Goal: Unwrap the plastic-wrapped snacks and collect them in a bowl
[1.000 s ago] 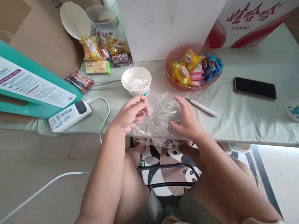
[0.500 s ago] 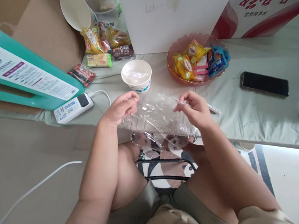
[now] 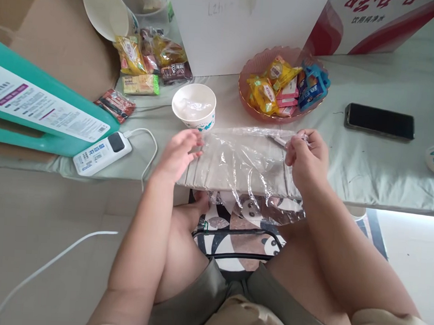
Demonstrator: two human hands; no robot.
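Observation:
A thin clear plastic sheet (image 3: 244,164), maybe a bag, stretches wrinkled between my hands and droops over the table's front edge. Its upper right corner is bunched in the closed fingers of my right hand (image 3: 308,155). My left hand (image 3: 181,153) is at the left end of the sheet, fingers apart; whether the fingertips touch it I cannot tell. Just beyond that hand stands a white paper bowl (image 3: 194,103) with blue leaf prints and some clear plastic inside. A white pen (image 3: 277,141) lies partly hidden behind the sheet and my right hand.
A pink glass bowl (image 3: 246,98) of wrapped snacks sits behind the sheet, with a black phone (image 3: 381,121) to its right. On the left are a white power bank (image 3: 101,154) with a cable, a green jug (image 3: 52,108) and snack packets (image 3: 140,84). A white box (image 3: 245,33) stands behind.
The crumpled sheet has been spread wide. My right hand closed on it and moved right; my left hand moved left, pinched its edge, then its fingers opened.

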